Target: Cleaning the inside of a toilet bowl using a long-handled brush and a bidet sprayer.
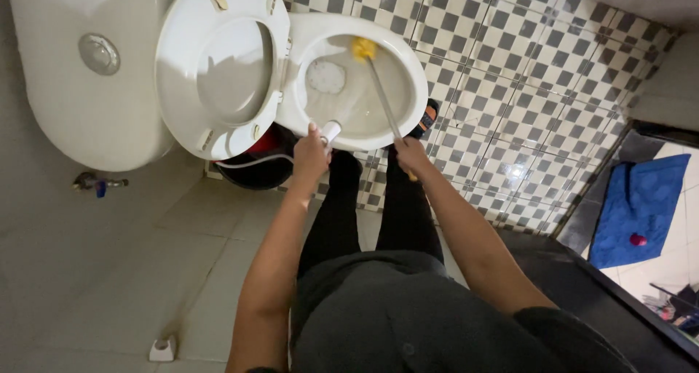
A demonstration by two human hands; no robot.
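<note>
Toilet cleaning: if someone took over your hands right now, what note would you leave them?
Left hand: gripping the white spray nozzle, aimed into the toilet bowl; its hose trails left.
Right hand: gripping the brush handle; the yellow brush head sits against the bowl's far inner wall.
Seat and lid are up.
Done: tools in place, water in the bowl.
Left: how clean the bowl is can't be judged; both tools are still in it.
</note>
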